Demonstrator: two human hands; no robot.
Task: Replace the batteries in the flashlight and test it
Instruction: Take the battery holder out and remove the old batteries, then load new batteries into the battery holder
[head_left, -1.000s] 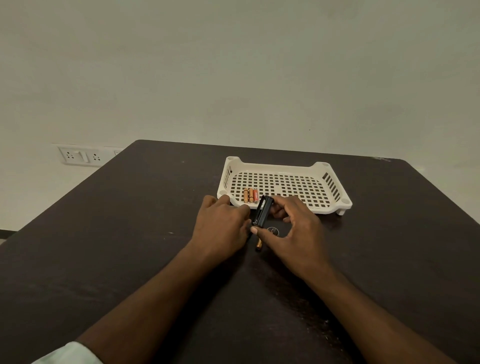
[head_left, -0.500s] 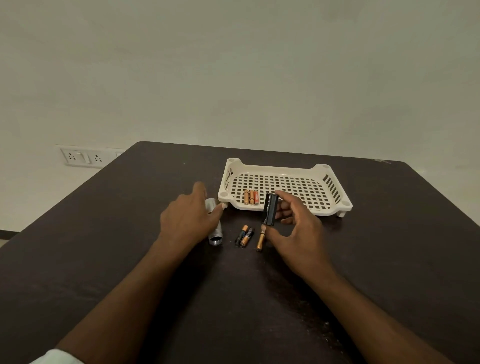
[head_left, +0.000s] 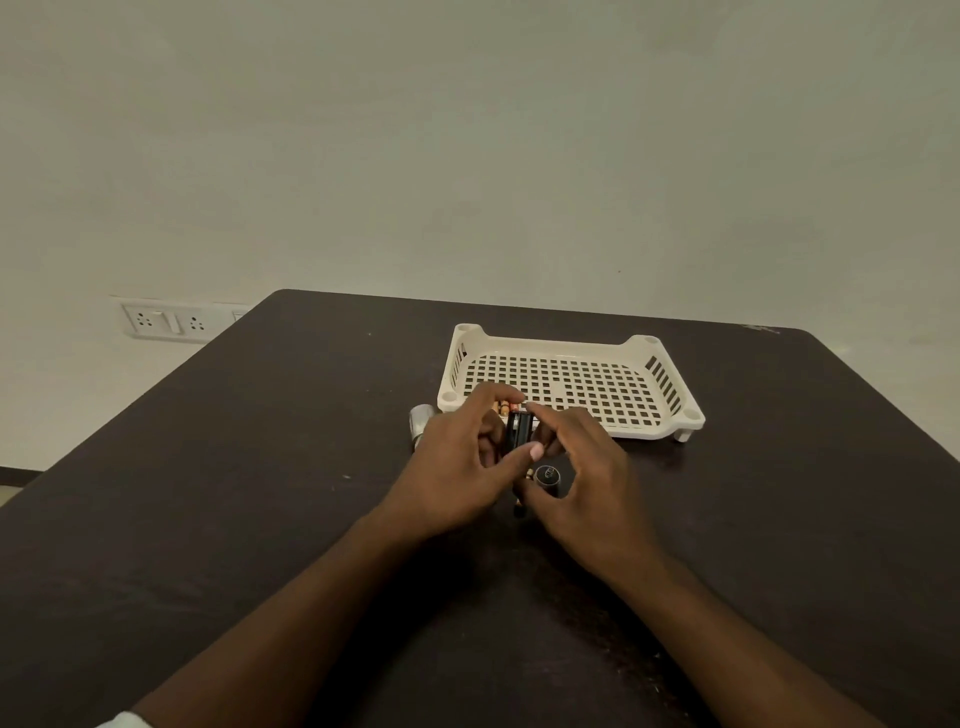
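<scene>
Both hands meet at the centre of the dark bench (head_left: 218, 467), just in front of the near rim of the white perforated tray (head_left: 670, 395). Between them stands the black battery holder (head_left: 519, 431), roughly upright. The left hand (head_left: 457, 467) has its fingers curled round the holder from the 9 o'clock side, thumb across the lower front. The right hand (head_left: 587, 467) comes in from 3 o'clock, its forefinger pinching at the holder's top end; whether it also holds a cell there is hidden.

A few orange batteries (head_left: 506, 407) lie in the tray's near-left corner, at 12 o'clock from the holder and mostly covered by fingers. The silver flashlight body (head_left: 420, 422) lies on the bench at 9 o'clock of the left hand, half hidden. The black tail cap (head_left: 546, 474), its spring facing up, sits at 6 o'clock from the holder, and one loose battery (head_left: 519, 506) peeks out below the hands.

The holder looks light, rigid plastic, likely with springy contacts that would bend if forced, so it is best gripped along its long sides, leaving the slots free. The cells are smooth, small cylinders that will probably roll on the bench; pinching them at mid-length should keep them steady while seating.
</scene>
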